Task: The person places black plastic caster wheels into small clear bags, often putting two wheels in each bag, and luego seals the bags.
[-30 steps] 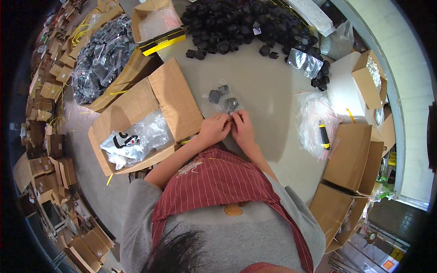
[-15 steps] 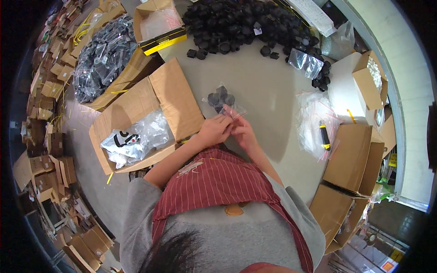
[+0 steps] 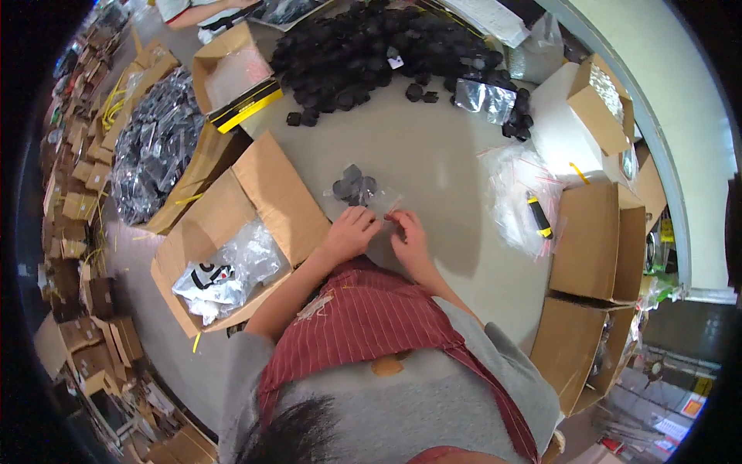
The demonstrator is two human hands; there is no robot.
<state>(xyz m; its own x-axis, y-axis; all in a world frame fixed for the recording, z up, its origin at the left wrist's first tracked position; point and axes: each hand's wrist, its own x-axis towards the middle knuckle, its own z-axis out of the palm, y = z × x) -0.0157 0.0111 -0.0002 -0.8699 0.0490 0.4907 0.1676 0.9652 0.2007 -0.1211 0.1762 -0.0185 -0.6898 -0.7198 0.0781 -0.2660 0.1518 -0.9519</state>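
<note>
At far left, brown cartons [image 3: 81, 205] in a loose bank, well apart from the hands, probably as background storage. Next, a heap of bagged dark items [image 3: 154, 147] behind a cardboard wall, presumably to contain the spread. Nearer, an open carton [image 3: 282, 185] with crumpled clear plastic [image 3: 255, 251] inside, flap toward the centre; beyond, a small carton [image 3: 246, 107] of clear film, mouth upward, apparently for easy reach.

At centre, the left hand [image 3: 353, 230], fingers curled over the near edge of a clear bag [image 3: 379, 202], probably to steady it; impossible to tell whether film lies pinched in this grip. Bag flat on the grey surface [image 3: 440, 178], just beyond both hands, with dark parts [image 3: 353, 186] clustered at its far end. Farther off, a broad heap of black parts [image 3: 379, 62].

Beside the left hand, the right hand [image 3: 407, 234]: grip narrow, thumb and fingertips apparently pinching the bag's right end, perhaps for control of the loose film.

Farther right, a silver pouch [image 3: 485, 99], then flat clear bags [image 3: 506, 205] beneath a yellow-and-black cutter [image 3: 539, 215], possibly as a weight. At far right, open boxes [image 3: 583, 241], close against the surface's edge.
</note>
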